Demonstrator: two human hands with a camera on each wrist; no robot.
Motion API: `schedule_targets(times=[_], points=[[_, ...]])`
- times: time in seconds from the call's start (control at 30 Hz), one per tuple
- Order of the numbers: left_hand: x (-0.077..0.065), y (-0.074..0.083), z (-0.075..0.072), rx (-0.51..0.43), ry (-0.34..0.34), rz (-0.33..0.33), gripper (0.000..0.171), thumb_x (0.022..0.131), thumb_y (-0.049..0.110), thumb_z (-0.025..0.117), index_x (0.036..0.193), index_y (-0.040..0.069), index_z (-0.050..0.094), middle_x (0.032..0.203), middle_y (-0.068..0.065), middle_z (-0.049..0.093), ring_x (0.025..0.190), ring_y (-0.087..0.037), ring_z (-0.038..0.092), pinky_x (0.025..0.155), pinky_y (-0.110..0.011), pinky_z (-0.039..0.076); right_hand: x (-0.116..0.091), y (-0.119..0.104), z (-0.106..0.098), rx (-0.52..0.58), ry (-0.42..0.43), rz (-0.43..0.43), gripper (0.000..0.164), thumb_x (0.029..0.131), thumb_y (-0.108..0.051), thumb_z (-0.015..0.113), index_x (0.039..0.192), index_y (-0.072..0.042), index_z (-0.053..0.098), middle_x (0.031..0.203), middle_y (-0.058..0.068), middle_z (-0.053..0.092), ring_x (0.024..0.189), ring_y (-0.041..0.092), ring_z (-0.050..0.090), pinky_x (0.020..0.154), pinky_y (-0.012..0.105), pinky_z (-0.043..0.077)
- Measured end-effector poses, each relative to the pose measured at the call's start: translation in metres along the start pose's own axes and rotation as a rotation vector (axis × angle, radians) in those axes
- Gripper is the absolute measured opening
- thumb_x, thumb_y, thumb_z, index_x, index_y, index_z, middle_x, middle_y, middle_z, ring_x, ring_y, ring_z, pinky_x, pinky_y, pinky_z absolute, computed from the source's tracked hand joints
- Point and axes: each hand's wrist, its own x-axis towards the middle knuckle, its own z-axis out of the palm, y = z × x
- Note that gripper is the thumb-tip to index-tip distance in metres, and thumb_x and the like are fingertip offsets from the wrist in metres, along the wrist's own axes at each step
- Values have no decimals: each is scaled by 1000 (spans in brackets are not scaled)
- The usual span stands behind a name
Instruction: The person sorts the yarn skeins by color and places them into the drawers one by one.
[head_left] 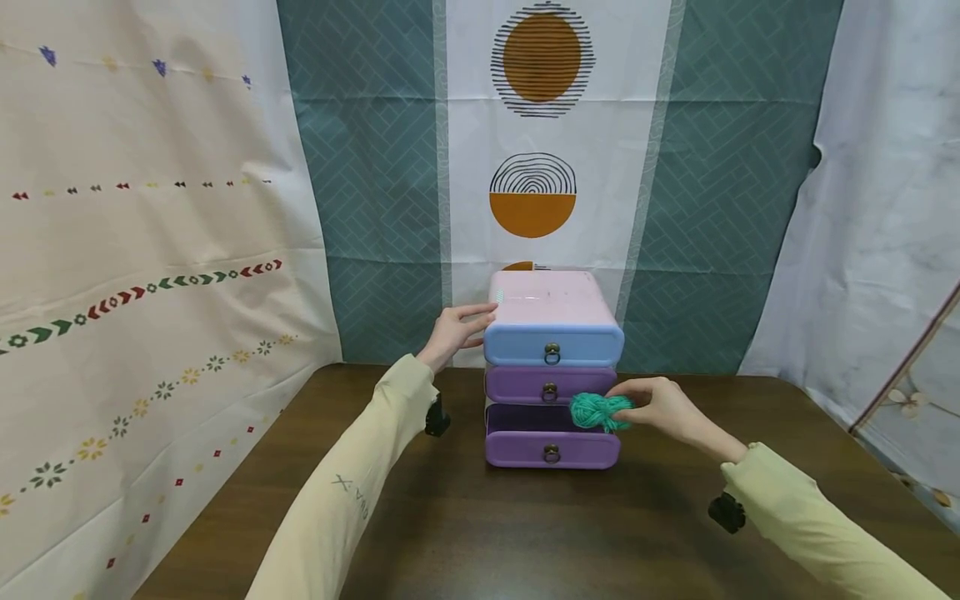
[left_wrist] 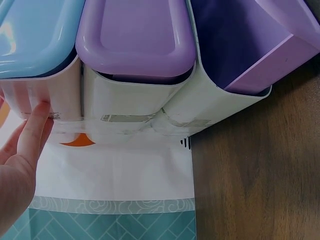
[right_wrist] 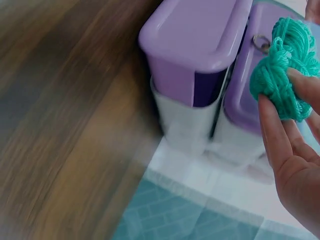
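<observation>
A small three-tier drawer unit [head_left: 551, 304] with a pink top stands on the table. Its bottom purple drawer [head_left: 517, 448] is pulled out, while the blue top drawer [head_left: 517, 345] and purple middle drawer [head_left: 513, 385] are closed or nearly so. My right hand [head_left: 663, 407] pinches a bundle of green yarn [head_left: 596, 411] between thumb and fingers, over the right part of the pulled-out drawer. With fingers extended, my left hand [head_left: 453, 332] touches the unit's upper left side; in the left wrist view its fingertips [left_wrist: 42, 107] rest against the pink casing [left_wrist: 65, 92].
The brown wooden table [head_left: 480, 533] extends in front of and beside the unit. Behind it hangs a teal and white patterned cloth [head_left: 375, 167]. A cream embroidered cloth [head_left: 150, 275] hangs on the left, and a pale cloth [head_left: 870, 250] on the right.
</observation>
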Motion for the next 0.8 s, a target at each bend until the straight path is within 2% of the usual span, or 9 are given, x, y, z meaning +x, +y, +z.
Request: schedule_targets(times=[0.37, 0.6, 0.8], points=[[-1, 2, 0, 4, 5, -6, 36, 87, 21, 64, 119, 8, 61, 123, -9, 51, 97, -20, 58, 74, -31, 51, 22, -16, 24, -6, -36, -3, 23, 76, -20, 75, 97, -12, 70, 92, -3, 63, 75, 15, 53, 59, 27, 47], [0, 0, 0, -2, 3, -12, 36, 87, 21, 64, 120, 7, 61, 124, -11, 51, 96, -20, 58, 75, -33, 51, 27, -17, 30, 9, -33, 7, 24, 75, -19, 75, 98, -10, 69, 92, -1, 64, 75, 15, 56, 63, 28, 50], [-1, 0, 1, 11, 12, -10, 35, 86, 22, 64, 119, 9, 62, 122, -9, 52, 95, -18, 58, 74, -32, 51, 30, -15, 34, 41, -38, -3, 32, 75, -19, 76, 102, -4, 67, 96, 6, 64, 84, 19, 61, 70, 30, 51]])
